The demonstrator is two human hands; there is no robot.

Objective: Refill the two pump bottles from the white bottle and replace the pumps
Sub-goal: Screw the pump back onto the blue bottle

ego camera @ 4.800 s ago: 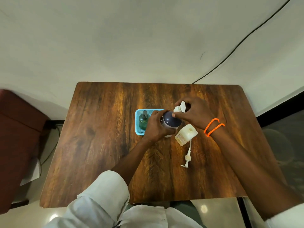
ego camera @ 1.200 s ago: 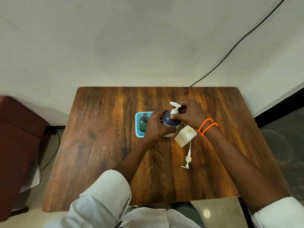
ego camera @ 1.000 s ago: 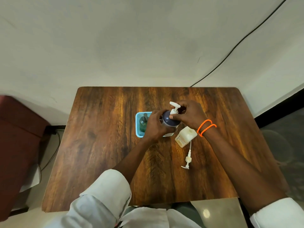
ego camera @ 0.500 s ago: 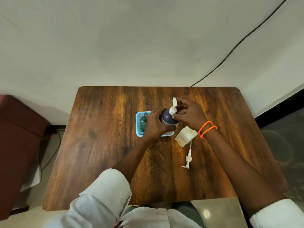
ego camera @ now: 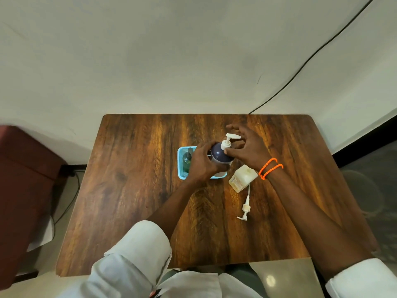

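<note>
One label on the pale bottle [ego camera: 242, 179] is too blurred to read.

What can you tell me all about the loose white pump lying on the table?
The pump is white and looks like plastic. It lies flat on the wooden table, out of any bottle. Its spout head is at the near end, then a ribbed collar, and a thin tube runs from it up to the side of the pale bottle. Neither hand touches it.
</note>
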